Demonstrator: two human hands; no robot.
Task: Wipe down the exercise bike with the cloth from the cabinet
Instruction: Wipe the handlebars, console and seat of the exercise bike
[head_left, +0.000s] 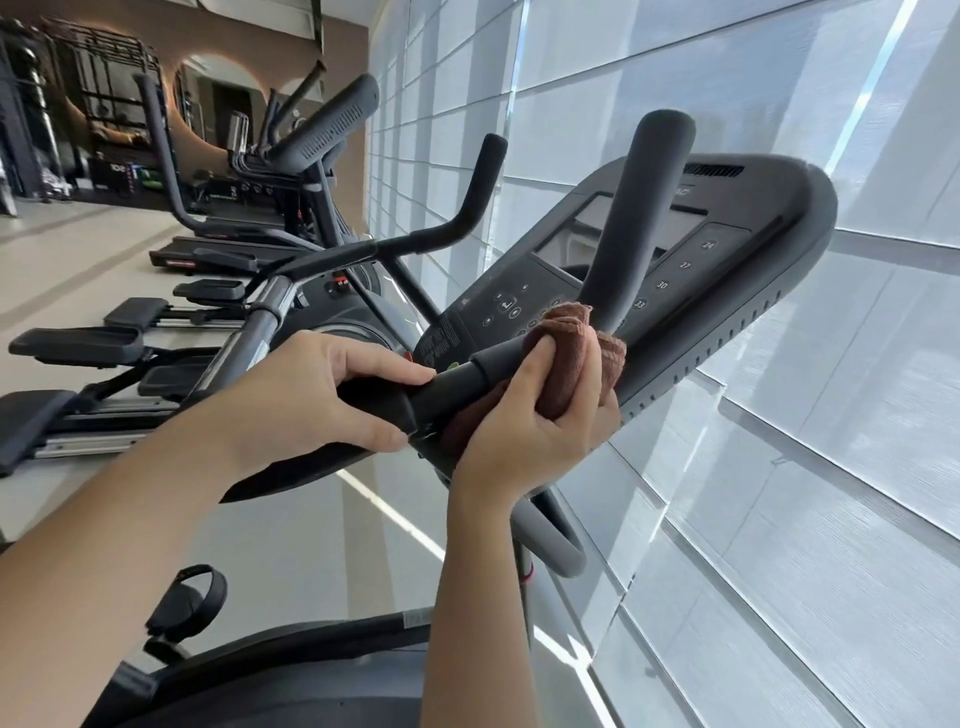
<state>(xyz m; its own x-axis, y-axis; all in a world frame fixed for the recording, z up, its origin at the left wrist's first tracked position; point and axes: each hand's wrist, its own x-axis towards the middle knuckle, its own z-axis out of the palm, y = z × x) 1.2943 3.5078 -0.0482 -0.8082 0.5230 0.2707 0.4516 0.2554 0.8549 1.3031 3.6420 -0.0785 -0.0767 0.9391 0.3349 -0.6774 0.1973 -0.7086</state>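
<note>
While right fingers (531, 375) clutch cloth (571, 364) against handlebar (467, 378), left fingers (387, 365) grip same bar (console keys (685, 265): 24, 27, 30, 33)

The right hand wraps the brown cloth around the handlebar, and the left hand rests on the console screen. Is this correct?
Only the left hand is wrong: the head view shows it gripping the handlebar too. The right hand does wrap the brown cloth around the handlebar.

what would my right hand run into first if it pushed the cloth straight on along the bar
Most likely the upright grip, rising from the handlebar just past the right hand and cloth. The console sits close behind; depth is hard to judge.
</note>
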